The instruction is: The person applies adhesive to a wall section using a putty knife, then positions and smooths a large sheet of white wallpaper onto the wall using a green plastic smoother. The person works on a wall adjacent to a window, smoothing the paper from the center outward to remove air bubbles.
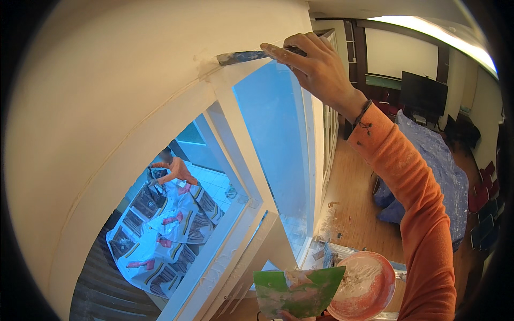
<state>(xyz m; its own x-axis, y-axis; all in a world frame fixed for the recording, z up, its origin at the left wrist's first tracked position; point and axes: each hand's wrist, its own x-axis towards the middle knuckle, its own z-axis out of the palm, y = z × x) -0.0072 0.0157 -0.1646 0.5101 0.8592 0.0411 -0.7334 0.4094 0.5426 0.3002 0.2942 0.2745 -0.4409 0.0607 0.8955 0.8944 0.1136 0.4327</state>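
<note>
My right hand [316, 64], in an orange sleeve, grips a putty knife [238, 58] with its blade against the cream wall [107, 53] just above the frame of a window opening [225, 91]. Low in the view, my left hand [296, 315] holds a green flat board [278, 289] smeared with pale compound, mostly hiding the fingers. Directly right of the board is a red bowl-like bucket [375, 289] containing pale paste; what supports it is hidden.
Beyond the opening, another person [174, 170] in orange bends over printed sacks or sheeting [176, 206]. The room at right has blue-covered furniture [433, 166], stacked chairs [482, 230], a black screen [423, 91] and a wooden floor [348, 208] with white debris.
</note>
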